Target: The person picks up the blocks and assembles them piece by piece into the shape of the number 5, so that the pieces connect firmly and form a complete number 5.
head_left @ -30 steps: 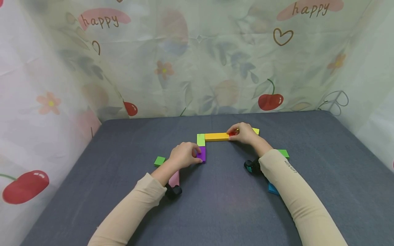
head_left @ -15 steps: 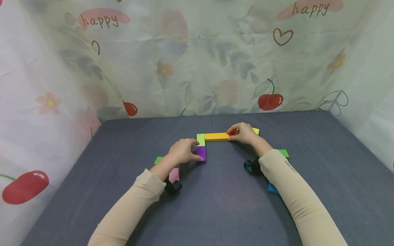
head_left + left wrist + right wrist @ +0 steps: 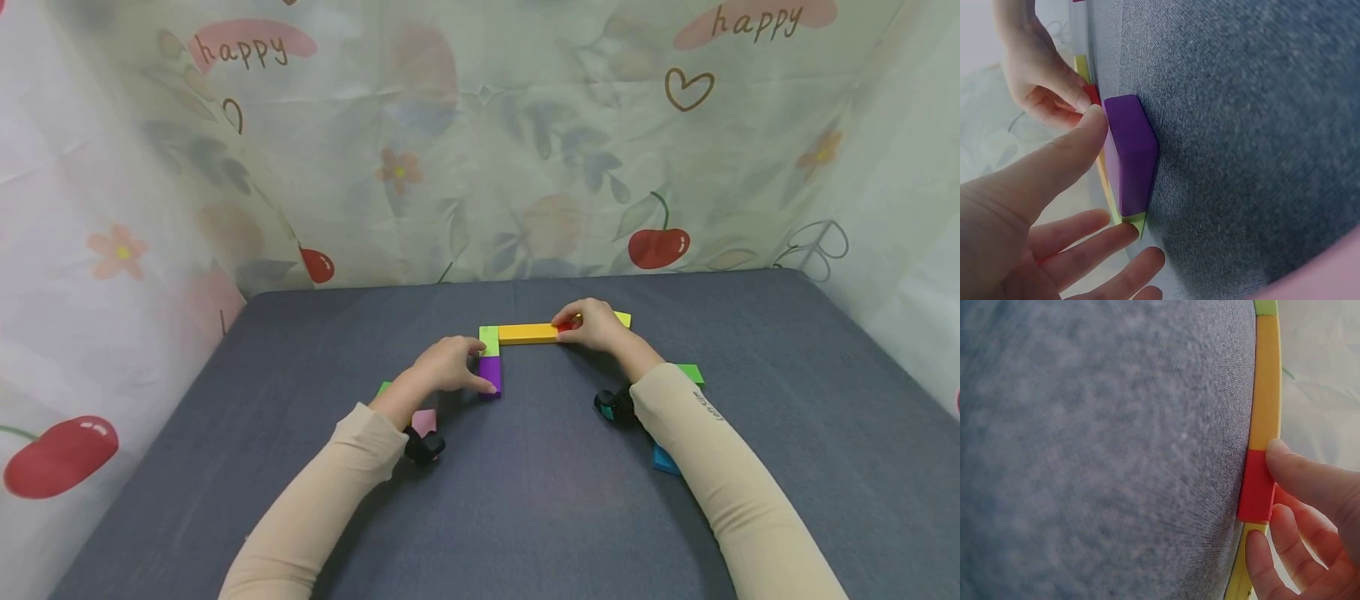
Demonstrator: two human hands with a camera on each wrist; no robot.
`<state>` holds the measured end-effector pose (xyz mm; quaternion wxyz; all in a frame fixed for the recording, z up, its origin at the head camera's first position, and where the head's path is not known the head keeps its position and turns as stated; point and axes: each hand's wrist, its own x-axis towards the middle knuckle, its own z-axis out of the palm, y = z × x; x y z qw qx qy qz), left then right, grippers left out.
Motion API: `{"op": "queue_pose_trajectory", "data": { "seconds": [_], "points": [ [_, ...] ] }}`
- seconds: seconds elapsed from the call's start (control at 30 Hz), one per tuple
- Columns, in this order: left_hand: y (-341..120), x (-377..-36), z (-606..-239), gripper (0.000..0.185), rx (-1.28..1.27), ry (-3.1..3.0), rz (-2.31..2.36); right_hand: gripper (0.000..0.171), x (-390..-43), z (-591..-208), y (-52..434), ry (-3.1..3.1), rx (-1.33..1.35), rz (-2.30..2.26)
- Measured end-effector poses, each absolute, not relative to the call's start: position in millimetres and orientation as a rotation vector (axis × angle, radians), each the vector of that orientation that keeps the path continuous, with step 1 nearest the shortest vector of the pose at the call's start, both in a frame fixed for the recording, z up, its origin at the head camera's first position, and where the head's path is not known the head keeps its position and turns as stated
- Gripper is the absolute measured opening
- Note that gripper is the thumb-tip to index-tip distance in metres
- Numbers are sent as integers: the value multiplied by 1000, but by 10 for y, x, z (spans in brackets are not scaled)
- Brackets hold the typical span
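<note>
The left hand [image 3: 444, 369] rests on the grey table [image 3: 540, 500] with its fingers loosely stretched out, grasping nothing. Its thumb tip touches the near side of the purple block [image 3: 491, 374], which lies flat just beyond the fingertips. In the left wrist view the thumb [image 3: 1054, 162] lies along the edge of the purple block [image 3: 1130, 153], while the other fingers reach toward the light green block [image 3: 489, 339] that sits end to end with it, on the side away from the person. Under the left wrist lie a pink block [image 3: 424, 421] and a small green block [image 3: 385, 387], both partly hidden.

The right hand [image 3: 596, 325] pinches a red block [image 3: 564, 326] between its thumb and fingers. In the right wrist view the red block [image 3: 1256, 485] stands in line with a long orange bar [image 3: 1266, 381], touching its end. The orange bar [image 3: 528, 333] runs from this hand toward the light green block. A yellow block [image 3: 623, 318] shows just past the knuckles. Beside the right forearm lie a green block [image 3: 691, 373] and a blue block [image 3: 663, 461].
</note>
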<state>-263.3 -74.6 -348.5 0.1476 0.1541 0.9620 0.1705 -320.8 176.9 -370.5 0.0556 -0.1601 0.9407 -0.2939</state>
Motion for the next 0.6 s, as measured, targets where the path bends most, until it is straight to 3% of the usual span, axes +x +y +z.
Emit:
{"op": "queue_pose_trajectory", "data": {
  "seconds": [0.6],
  "points": [
    [-745,-2622,-3462,62,453,2775,475,28,-3202,-3719,1763,2859,-489,-897]
  ]
}}
